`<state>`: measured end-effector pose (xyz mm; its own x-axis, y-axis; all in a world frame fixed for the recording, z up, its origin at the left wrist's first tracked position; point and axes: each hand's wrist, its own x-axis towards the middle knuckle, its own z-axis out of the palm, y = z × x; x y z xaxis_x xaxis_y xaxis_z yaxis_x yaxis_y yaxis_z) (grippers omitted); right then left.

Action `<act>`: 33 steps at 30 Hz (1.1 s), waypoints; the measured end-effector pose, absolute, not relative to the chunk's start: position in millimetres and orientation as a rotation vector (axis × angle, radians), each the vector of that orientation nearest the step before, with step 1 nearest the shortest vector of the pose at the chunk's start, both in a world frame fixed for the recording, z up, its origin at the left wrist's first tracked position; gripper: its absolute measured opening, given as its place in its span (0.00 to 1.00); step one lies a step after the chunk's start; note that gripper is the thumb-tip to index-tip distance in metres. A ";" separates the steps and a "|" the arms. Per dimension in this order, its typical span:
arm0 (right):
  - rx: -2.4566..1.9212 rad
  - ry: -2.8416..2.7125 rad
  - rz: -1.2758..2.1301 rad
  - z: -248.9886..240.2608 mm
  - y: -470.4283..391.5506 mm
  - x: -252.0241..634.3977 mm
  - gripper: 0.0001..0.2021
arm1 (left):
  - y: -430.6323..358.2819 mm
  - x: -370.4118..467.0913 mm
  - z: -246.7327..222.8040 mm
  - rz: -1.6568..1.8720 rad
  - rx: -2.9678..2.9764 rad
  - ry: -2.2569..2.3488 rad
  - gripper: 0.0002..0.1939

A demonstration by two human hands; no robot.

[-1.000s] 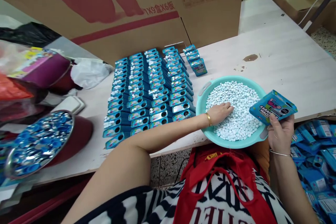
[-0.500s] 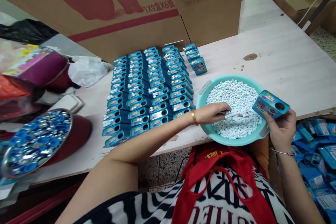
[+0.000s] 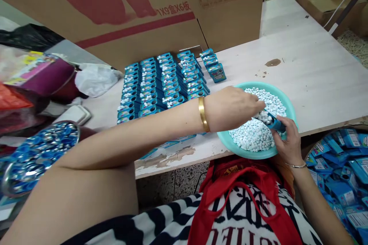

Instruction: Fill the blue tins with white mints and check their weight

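My right hand point(image 3: 287, 141) grips a small blue candy box point(image 3: 277, 123), tilted over the bowl with its top facing my left hand. Small white candies point(image 3: 266, 116) lie heaped on the box's top, covering its hole. My left hand point(image 3: 234, 108), with a gold bracelet on its wrist, is closed above the bowl; its fingertips are at the end of the box, against the white candies. The fingers' undersides are hidden. Below both hands the turquoise bowl point(image 3: 291, 103) holds many loose white candies point(image 3: 253, 139).
Rows of upright blue boxes point(image 3: 172, 78) stand left of the bowl, partly behind my left arm. A big carton point(image 3: 230, 15) rises behind them. At left, a pot point(image 3: 77, 132) holds shiny blue-silver pieces. More blue boxes point(image 3: 345, 183) fill a container at lower right.
My left hand has come up out of the candies and moved right to the box. My right hand has brought the box left and down over the bowl, and candies now cover its top.
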<state>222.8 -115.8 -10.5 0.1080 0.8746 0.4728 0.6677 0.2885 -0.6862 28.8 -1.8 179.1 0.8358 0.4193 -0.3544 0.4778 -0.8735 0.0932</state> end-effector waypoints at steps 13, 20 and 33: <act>-1.488 -1.254 0.282 -20.2 -112.6 228.9 0.20 | 42.9 10.7 61.8 -0.410 2.769 1.031 0.12; -1.462 -1.126 0.333 -27.7 -107.1 229.0 0.23 | 2.7 28.5 -20.0 -0.342 2.570 0.577 0.13; -1.517 -1.307 0.253 -25.3 -108.0 232.6 0.21 | 16.7 -19.7 67.7 0.078 2.269 0.347 0.12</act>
<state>232.6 -108.0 -25.3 0.3769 0.8102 0.4489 0.5842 0.1681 -0.7940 -19.7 16.7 67.7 0.9600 0.2741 -0.0570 0.2231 -0.6256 0.7476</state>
